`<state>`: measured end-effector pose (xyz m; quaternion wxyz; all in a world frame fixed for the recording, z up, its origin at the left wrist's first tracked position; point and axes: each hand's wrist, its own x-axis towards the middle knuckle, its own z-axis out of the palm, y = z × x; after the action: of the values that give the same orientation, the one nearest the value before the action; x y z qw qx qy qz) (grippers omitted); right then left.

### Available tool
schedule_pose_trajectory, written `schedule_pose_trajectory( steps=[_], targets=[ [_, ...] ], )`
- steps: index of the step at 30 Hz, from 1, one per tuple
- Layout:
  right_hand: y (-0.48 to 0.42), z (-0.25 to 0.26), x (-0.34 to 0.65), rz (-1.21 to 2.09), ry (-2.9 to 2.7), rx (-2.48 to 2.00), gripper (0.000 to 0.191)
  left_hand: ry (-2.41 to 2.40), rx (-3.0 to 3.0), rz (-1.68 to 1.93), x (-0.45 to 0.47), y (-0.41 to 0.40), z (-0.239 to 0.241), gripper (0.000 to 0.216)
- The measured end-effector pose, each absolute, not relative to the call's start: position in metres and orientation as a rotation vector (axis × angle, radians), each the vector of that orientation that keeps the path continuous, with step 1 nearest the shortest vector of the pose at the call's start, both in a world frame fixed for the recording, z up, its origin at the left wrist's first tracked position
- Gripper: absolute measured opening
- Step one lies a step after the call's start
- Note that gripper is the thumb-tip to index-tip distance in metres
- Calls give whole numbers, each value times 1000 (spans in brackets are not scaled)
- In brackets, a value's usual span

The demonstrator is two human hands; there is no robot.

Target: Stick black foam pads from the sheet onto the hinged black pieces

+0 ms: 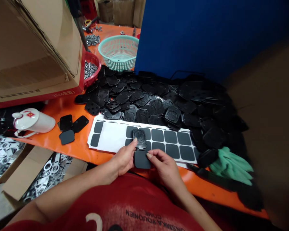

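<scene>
While the left hand (125, 158) clamps a hinged black plate (142, 160), its thumb on the ridged half, the right hand (165, 164) pinches the smooth half's edge. From my spot, it's held over the near edge of the white sticker sheet (112, 136), with heaped black plates (156, 101) beyond.

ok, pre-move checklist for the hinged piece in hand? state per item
1. Left grip holding the black hinged piece: ok, thumb on the textured panel.
2. Piece opened out: ok, textured and smooth panels both showing.
3. Right grip at the smooth panel: ok, thumb at its corner; firm pinch, cannot tell.
4. Smooth panel's covering, if any, lined up: cannot tell.
5. Black squares available on the white sheet: ok, some at both ends, bare stretch between.
6. White lidded mug apart from both grips: ok, off to the left.
</scene>
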<state>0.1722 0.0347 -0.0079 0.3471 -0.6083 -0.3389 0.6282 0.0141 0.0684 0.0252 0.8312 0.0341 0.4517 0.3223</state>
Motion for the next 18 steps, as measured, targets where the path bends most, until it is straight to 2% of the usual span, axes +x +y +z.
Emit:
schedule_pose_trajectory(
  steps=[9,18],
  targets=[
    [34,-5,171,1539,-1011,-1614,33,944,81,662,12,68,24,48],
    [32,-4,169,1511,-1053,-1615,31,976,86,716,13,64,21,41]
  ],
)
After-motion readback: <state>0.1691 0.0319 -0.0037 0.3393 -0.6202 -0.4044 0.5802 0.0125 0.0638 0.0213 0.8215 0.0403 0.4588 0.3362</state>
